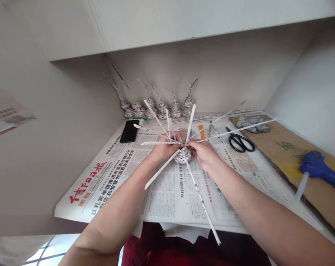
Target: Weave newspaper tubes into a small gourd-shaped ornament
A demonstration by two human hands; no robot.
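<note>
A small round weave of rolled newspaper strips (182, 156) is held between my two hands over the newspaper-covered table. Several stiff paper strips fan out from it in all directions; one long strip (202, 199) points down toward my lap. On the weave's left side, my left hand (163, 147) is closed around its edge and the bases of some strips. At its right, my right hand (202, 149) pinches a long paper strip (239, 130) where it meets the weave. Some fingertips are hidden behind the weave and strips.
Several gourd-shaped paper weaves (163, 110) line the back wall. A black phone (129, 131) lies at left on the newspaper (120, 173). To the right are black scissors (241, 143), a cardboard sheet (280, 155), crumpled plastic (253, 123) and a blue glue gun (319, 166). A shelf overhangs the back.
</note>
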